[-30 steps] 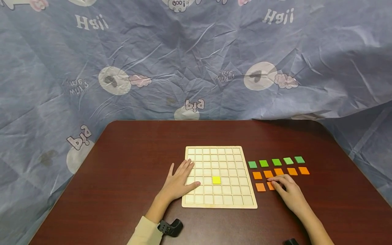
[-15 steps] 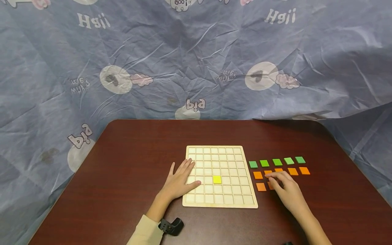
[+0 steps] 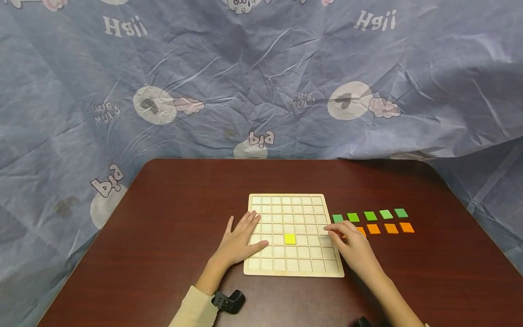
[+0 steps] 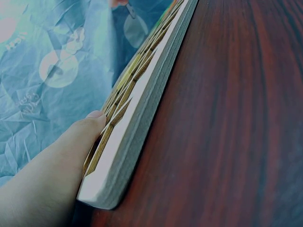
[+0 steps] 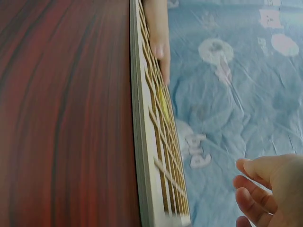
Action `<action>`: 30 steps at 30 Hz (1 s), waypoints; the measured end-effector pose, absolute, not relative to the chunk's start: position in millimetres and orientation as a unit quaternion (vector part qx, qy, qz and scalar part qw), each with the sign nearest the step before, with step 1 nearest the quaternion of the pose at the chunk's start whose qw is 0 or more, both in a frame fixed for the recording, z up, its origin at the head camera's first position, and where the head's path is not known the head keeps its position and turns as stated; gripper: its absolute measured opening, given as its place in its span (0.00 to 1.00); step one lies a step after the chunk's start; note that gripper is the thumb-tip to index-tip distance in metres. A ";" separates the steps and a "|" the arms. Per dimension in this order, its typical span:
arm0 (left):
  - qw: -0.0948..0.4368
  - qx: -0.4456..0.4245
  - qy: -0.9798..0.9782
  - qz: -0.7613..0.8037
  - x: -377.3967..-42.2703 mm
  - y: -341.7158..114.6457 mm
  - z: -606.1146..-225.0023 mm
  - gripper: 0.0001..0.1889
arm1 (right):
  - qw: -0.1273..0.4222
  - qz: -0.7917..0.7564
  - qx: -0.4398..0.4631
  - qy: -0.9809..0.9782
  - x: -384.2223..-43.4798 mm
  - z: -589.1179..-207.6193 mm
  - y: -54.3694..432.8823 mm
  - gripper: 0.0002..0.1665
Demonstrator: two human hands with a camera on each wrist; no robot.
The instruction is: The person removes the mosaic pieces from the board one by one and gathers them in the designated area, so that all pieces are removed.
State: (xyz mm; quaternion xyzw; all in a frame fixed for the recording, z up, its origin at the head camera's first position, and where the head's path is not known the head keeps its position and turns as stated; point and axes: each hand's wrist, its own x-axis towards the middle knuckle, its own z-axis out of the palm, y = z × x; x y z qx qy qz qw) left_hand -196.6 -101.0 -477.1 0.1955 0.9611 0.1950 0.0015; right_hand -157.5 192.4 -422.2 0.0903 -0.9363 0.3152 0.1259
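A pale wooden grid board (image 3: 278,274) lies flat on the table, with one yellow tile (image 3: 290,239) in a square near its middle. My left hand (image 3: 237,240) rests spread on the board's left side; in the left wrist view its thumb (image 4: 80,142) lies over the rim. Over the board's right edge, my right hand (image 3: 354,250) pinches a small thin tile at its fingertips, which mostly hide it. In the right wrist view the right hand (image 5: 270,189) has its thumb and fingers bent toward each other. Beside the board, orange tiles (image 3: 373,229) are partly covered by this hand.
A row of green tiles (image 3: 369,216) lies behind the orange ones, right of the board. The dark red-brown table (image 3: 184,195) ends at a hanging blue-grey printed cloth (image 3: 261,91). A black wrist strap (image 3: 229,302) is on the left wrist.
My right hand has moved left from the orange tiles to the board's right edge, its fingertips still together. The left hand has stayed in place on the board.
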 end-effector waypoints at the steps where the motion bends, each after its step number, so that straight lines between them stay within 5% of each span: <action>1: 0.001 0.195 0.961 0.194 -196.4 -101.0 -477.3 0.42 | 0.124 0.317 0.092 -0.936 -158.4 -423.1 187.4 0.07; 16: 0.000 0.192 0.962 0.192 -195.6 -99.7 -476.9 0.42 | 0.068 0.373 0.107 -0.919 -171.8 -455.5 134.4 0.07; 30: -0.002 0.195 0.962 0.191 -195.1 -99.7 -475.9 0.42 | 0.084 0.380 0.116 -0.914 -174.1 -471.7 133.8 0.11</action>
